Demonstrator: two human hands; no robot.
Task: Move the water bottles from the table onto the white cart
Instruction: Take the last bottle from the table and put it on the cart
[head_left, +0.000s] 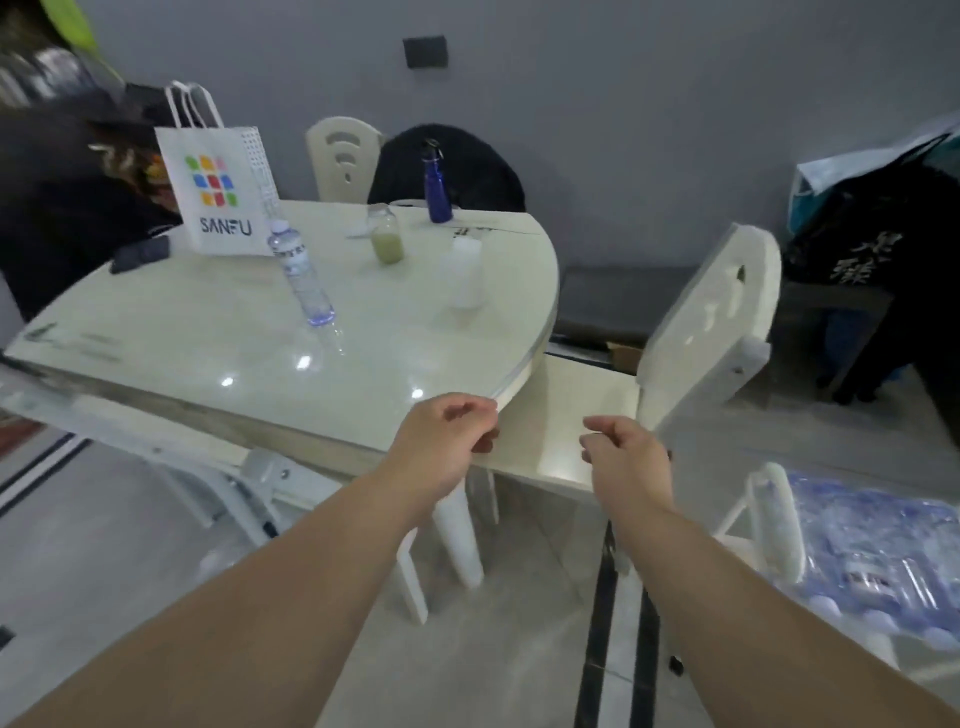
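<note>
While both hands, left hand (447, 434) and right hand (626, 457), hang empty with fingers loosely curled, the clear water bottle (301, 273) stands mid-bench (156, 332); a hasty reach could topple it.

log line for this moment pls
left hand empty | right hand empty | clear water bottle upright on table | white cart at right

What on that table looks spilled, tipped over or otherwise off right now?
Nothing looks spilled or knocked over. The clear water bottle, the jar of greenish liquid, the blue bottle and a blurred white bottle all stand upright on the table. Their apparent lean is probably lens distortion. Both hands are empty.
</note>
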